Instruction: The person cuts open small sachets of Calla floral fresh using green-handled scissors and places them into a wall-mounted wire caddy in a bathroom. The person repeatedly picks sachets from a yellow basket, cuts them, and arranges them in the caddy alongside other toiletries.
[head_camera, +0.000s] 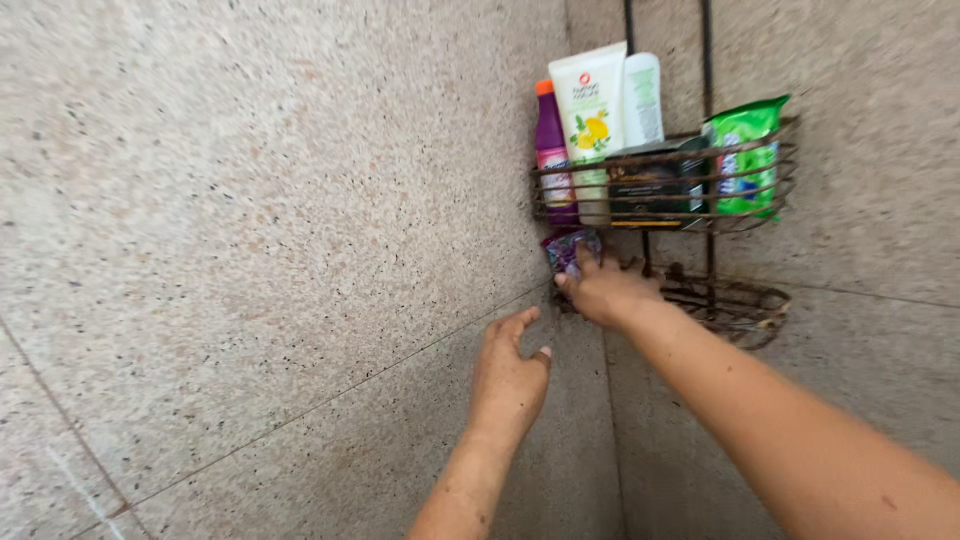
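1. The speckled stone wall (250, 200) fills the whole area to the left of both hands, and a thin joint line runs across it, down toward the left.
2. The left hand (508, 378) is raised with the back toward the camera. Its fingers are together and a little bent, the thumb stands apart, and it holds nothing. It is close to the wall, but I cannot tell if it touches it.
3. Just above and to the right of the left hand is the small purple packet (570, 250). It sits in the wall corner, directly under the upper basket.
4. The right hand (608, 290) is touching this packet. Its fingers are curled over the rim of the lower wire basket (745, 310), and the fingertips pinch the lower edge of the packet.
5. Above the right hand hangs the upper wire basket (765, 215), rusty brown.
6. In this basket, from left to right, stand a purple bottle (549, 135) with an orange cap, a white tube (592, 100), a pale green tube (644, 95), a dark box (655, 180) and a green pouch (748, 150).
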